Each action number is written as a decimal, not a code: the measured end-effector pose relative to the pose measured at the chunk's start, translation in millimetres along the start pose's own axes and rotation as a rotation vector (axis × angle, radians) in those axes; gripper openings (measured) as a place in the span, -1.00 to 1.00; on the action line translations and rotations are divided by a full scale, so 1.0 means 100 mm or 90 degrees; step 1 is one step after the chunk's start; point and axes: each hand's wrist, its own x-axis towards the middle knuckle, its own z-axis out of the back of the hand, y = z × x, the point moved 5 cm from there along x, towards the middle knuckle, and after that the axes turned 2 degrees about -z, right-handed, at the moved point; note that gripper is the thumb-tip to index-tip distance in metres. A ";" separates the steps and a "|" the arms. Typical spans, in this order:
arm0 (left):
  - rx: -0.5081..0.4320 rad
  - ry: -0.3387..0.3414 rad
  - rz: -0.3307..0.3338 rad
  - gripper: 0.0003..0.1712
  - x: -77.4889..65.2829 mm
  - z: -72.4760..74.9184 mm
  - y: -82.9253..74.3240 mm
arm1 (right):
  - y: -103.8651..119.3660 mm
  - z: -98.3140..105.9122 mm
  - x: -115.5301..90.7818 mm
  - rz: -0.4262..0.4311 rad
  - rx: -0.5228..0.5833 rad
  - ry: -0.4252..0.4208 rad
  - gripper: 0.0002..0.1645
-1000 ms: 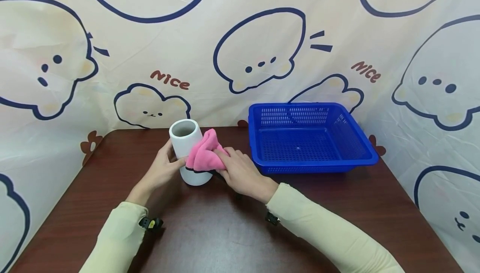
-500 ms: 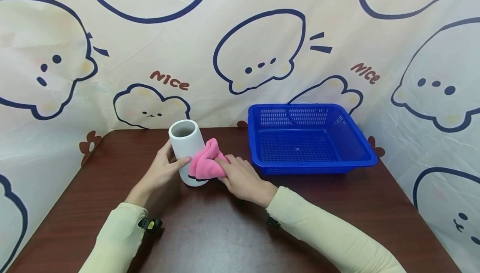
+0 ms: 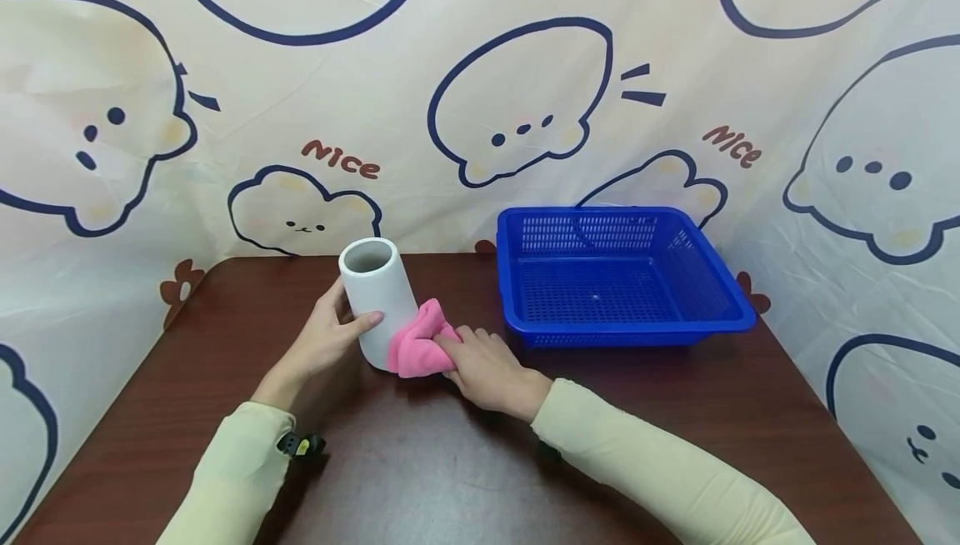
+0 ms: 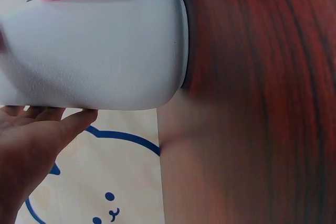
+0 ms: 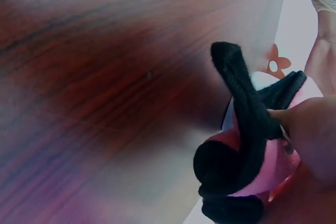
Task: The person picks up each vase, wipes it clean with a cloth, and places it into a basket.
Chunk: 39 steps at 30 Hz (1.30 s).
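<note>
A white, smooth vase (image 3: 381, 299) with an open round top stands upright on the brown table. My left hand (image 3: 324, 343) grips it from the left, thumb across the front and fingers behind. In the left wrist view the fingers lie along the side of the vase (image 4: 105, 51). My right hand (image 3: 491, 370) holds a bunched pink cloth (image 3: 422, 347) against the lower right side of the vase. Dark edging of the cloth (image 5: 249, 124) shows in the right wrist view, pinched by the thumb; the other fingertips are hidden.
Right of the hands, a blue plastic basket (image 3: 600, 287) with perforated walls sits toward the back of the table (image 3: 420, 462). A cartoon-printed curtain (image 3: 480, 95) rises behind the table and along both sides.
The right hand has slid the pink cloth down the vase's right side, from about mid-height to near the base. The left hand and the vase have stayed in place.
</note>
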 end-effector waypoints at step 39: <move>-0.019 0.002 0.002 -0.18 -0.01 -0.01 -0.01 | -0.07 0.13 -0.23 0.019 0.039 -0.083 -0.53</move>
